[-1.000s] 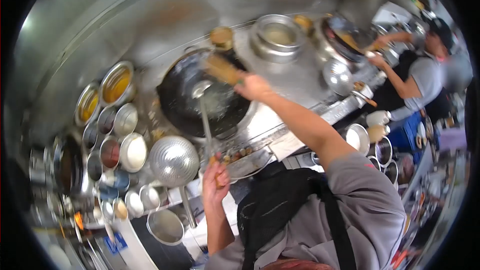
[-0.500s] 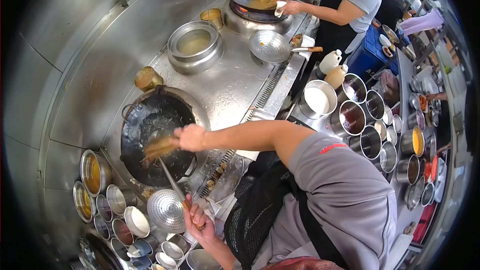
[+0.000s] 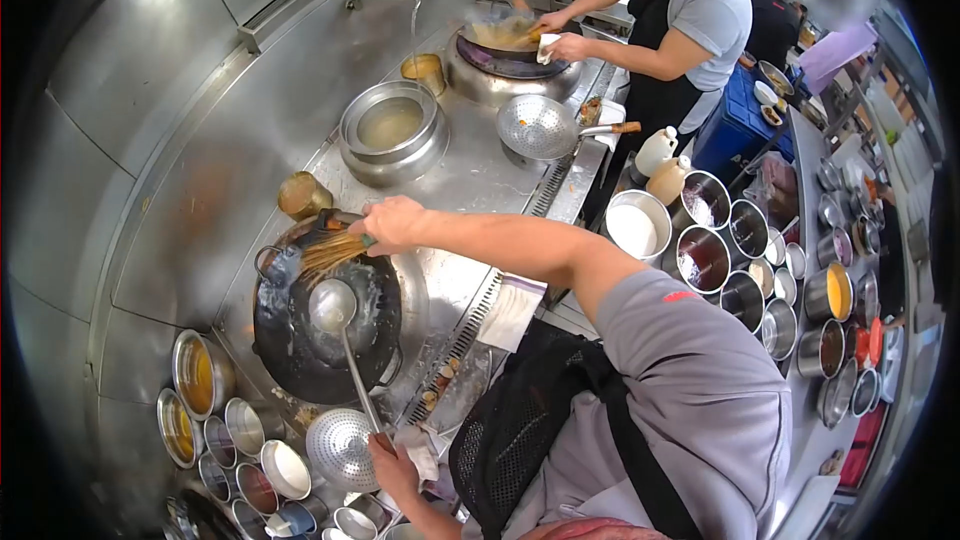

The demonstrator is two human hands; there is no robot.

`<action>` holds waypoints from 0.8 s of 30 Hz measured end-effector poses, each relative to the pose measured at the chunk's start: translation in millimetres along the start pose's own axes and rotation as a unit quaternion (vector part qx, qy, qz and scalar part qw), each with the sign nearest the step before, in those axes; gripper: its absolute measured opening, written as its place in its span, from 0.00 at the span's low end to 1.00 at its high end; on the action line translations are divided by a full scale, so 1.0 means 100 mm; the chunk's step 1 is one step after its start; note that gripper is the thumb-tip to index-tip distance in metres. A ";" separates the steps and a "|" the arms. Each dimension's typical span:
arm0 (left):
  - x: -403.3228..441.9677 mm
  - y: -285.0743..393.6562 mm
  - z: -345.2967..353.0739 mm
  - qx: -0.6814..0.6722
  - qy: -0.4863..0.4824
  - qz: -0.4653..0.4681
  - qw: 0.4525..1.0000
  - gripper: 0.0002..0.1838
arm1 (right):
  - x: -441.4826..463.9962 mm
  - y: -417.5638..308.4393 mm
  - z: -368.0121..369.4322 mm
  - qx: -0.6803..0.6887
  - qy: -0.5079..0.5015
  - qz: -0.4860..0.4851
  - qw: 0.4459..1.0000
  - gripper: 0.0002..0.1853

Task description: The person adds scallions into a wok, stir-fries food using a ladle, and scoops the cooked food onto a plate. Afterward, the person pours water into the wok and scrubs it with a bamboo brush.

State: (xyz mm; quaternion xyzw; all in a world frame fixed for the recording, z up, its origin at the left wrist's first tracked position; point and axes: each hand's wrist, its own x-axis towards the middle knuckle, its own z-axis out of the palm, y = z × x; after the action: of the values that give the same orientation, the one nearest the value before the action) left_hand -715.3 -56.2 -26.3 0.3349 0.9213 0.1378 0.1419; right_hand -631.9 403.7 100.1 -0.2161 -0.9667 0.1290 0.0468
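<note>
My right hand (image 3: 392, 225) is closed around the handle of a bamboo wok brush (image 3: 330, 255). The bristles lie over the upper rim of a black wok (image 3: 290, 340) with wet-looking residue on its inner surface. My left hand (image 3: 393, 467) grips the wooden end of a long ladle (image 3: 357, 375). Inside the wok rests or hovers the ladle's round bowl (image 3: 332, 306), just below the bristles; contact with the wok is unclear. Beside my left hand are a perforated strainer (image 3: 340, 450) and a pale cloth (image 3: 417, 452).
Several sauce containers (image 3: 290, 470) stand at lower left. Beyond the wok are a metal can (image 3: 303, 196) and a round pot of liquid (image 3: 437, 145). A second strainer (image 3: 537, 127) lies on the counter. A co-worker (image 3: 700, 10) handles another wok (image 3: 500, 40). Several pots (image 3: 640, 225) stand at right.
My right hand and the brush have moved up from the wok's middle to its upper rim. My left hand is lower, and the ladle's bowl shows uncovered. The view has shifted slightly.
</note>
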 end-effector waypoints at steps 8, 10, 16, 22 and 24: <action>0.17 0.57 -0.02 -0.504 -0.132 -0.109 0.847 0.19 | -0.35 -0.12 0.10 0.109 0.214 -0.003 0.971 0.34; 0.07 0.86 -0.07 -0.591 -0.143 -0.118 0.785 0.16 | -0.53 -0.35 0.27 0.100 0.094 -0.038 0.990 0.35; -0.28 0.89 0.56 -0.738 -0.126 -0.134 0.650 0.14 | 0.02 0.36 0.30 -0.046 0.048 -0.038 0.997 0.33; -0.62 1.14 0.34 -0.287 0.053 -0.019 0.956 0.18 | 0.00 1.31 -1.04 0.125 0.216 -0.117 0.961 0.36; -0.58 1.06 0.34 -0.271 0.054 0.008 0.961 0.17 | -0.34 1.41 -1.22 0.056 0.134 -0.183 0.972 0.38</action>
State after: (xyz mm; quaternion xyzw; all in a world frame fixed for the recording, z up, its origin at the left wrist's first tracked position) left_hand -599.3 -10.7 -10.9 0.2834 0.8528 0.4017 0.1761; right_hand -526.4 540.6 178.0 -0.0482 -0.9660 0.1419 0.2109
